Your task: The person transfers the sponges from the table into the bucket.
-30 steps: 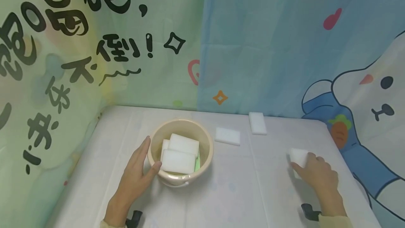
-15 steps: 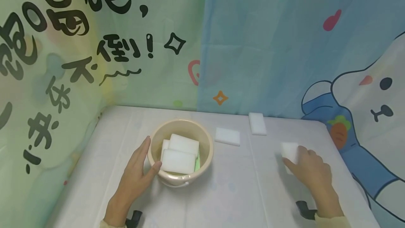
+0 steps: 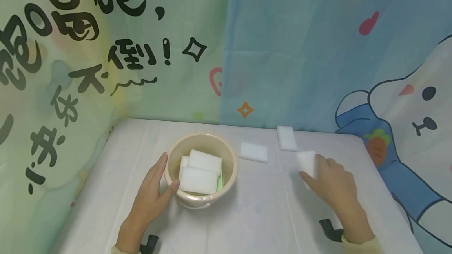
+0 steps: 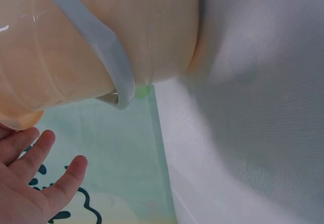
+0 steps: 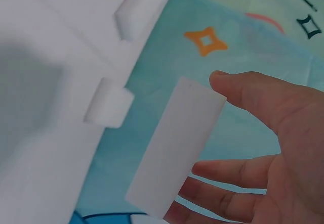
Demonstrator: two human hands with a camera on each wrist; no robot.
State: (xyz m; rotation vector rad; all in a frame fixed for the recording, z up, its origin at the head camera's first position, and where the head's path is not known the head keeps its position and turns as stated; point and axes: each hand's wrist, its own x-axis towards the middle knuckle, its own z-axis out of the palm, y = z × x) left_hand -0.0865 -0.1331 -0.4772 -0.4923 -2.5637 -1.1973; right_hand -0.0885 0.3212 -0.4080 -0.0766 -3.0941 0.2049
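A cream bucket (image 3: 231, 167) holds several white sponge blocks (image 3: 199, 180), with a bit of green showing beside them. My left hand (image 3: 150, 195) touches the bucket's left rim, its fingers fairly straight and the thumb at the near edge; the left wrist view has my fingertips right at the rim. Between thumb and fingers, my right hand (image 3: 333, 183) pinches another white sponge (image 5: 174, 148) by its edges, raised over the right side of the table. It hides part of that sponge in the head view.
Two more white sponges lie on the white-covered table (image 3: 261, 214): one sponge (image 3: 253, 152) right of the bucket, the other sponge (image 3: 287, 138) at the back edge. A printed curtain (image 3: 282, 50) hangs behind. The bucket's pale handle (image 4: 104, 42) hangs down its near side.
My right hand has moved left and slightly toward the back, carrying the sponge from the right side of the table. My left hand and the bucket have stayed in place.
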